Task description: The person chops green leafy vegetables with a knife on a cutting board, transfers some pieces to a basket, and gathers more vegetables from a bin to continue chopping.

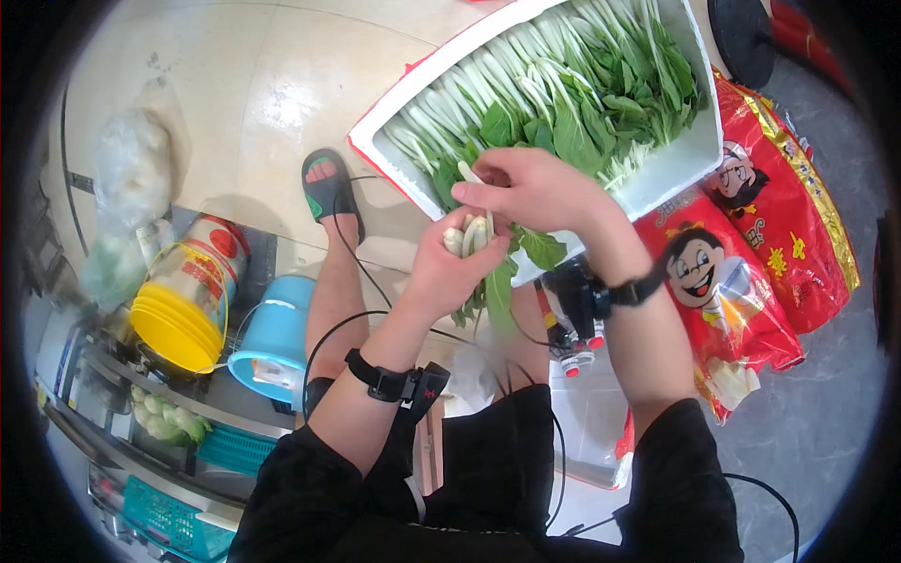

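Observation:
My left hand (457, 260) is closed around a small bunch of leafy greens (500, 288), their cut white stem ends pointing up and their leaves hanging down. Just above it, my right hand (517, 186) pinches a pale stem (468, 172) between thumb and fingers, over the near edge of a white foam box (676, 179). Rows of long white-stemmed leafy greens (493, 77) fill much of that box, leaves towards me. A small pile of short pale stem pieces (628, 165) lies in its near right part. Both wrists wear black straps.
Red printed plastic sacks (739, 281) lie at the right. A second foam box (591, 436) is beside my leg. On the left stand a blue bucket (278, 317), a yellow-rimmed bucket (176, 317) and teal baskets (236, 450); a filled plastic bag (134, 169) lies beyond. Black cables cross my legs.

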The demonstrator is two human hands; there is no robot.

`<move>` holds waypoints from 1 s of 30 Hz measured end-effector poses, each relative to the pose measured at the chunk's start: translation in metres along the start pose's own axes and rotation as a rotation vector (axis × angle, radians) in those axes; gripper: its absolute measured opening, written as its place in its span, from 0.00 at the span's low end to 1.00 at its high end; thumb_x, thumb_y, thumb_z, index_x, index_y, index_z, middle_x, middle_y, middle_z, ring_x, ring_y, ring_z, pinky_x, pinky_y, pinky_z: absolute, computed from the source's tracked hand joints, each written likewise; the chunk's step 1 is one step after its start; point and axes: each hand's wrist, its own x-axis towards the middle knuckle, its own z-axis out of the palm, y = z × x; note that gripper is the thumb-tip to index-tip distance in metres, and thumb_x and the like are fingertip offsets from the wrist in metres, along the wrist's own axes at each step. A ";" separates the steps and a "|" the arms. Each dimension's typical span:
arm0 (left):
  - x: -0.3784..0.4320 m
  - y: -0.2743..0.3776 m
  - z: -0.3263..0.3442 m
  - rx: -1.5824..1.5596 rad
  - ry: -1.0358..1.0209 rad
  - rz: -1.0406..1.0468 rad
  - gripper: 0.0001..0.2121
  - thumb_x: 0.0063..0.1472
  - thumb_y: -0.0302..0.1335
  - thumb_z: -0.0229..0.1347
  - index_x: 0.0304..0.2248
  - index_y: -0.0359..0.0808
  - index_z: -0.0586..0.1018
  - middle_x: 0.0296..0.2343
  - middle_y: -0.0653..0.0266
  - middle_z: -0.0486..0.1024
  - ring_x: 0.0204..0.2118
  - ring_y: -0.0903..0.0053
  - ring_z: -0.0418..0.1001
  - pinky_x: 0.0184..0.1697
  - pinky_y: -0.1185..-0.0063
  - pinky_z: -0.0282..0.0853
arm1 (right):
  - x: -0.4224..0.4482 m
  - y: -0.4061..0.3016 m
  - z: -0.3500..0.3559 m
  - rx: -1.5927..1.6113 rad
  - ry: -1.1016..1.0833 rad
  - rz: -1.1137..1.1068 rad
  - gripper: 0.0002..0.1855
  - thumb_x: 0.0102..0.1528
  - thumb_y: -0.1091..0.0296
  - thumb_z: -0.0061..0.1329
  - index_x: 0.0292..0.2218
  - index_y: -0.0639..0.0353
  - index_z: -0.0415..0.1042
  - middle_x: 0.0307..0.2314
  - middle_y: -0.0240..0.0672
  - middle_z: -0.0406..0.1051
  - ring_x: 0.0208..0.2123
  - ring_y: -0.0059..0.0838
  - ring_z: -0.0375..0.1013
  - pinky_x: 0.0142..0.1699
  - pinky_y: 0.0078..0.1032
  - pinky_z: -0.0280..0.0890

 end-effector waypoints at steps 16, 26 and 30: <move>0.010 0.006 -0.027 -0.417 0.138 0.083 0.13 0.66 0.30 0.56 0.47 0.34 0.73 0.39 0.55 0.80 0.42 0.71 0.78 0.48 0.71 0.76 | -0.104 0.031 -0.023 0.505 0.919 -0.150 0.10 0.70 0.66 0.47 0.44 0.62 0.76 0.30 0.24 0.70 0.32 0.12 0.66 0.39 0.16 0.60; 0.010 0.007 -0.023 -0.464 0.072 0.053 0.15 0.65 0.30 0.56 0.48 0.33 0.74 0.41 0.57 0.77 0.44 0.72 0.77 0.50 0.72 0.74 | -0.073 0.009 0.069 0.110 0.422 -0.151 0.22 0.57 0.59 0.63 0.47 0.61 0.73 0.36 0.44 0.73 0.39 0.46 0.76 0.44 0.35 0.71; 0.007 0.006 -0.029 -0.420 0.035 0.022 0.21 0.66 0.33 0.53 0.55 0.33 0.72 0.46 0.59 0.74 0.50 0.70 0.74 0.57 0.71 0.69 | -0.062 0.018 0.094 0.314 0.400 -0.118 0.24 0.54 0.60 0.66 0.46 0.62 0.72 0.38 0.43 0.72 0.40 0.44 0.75 0.46 0.34 0.70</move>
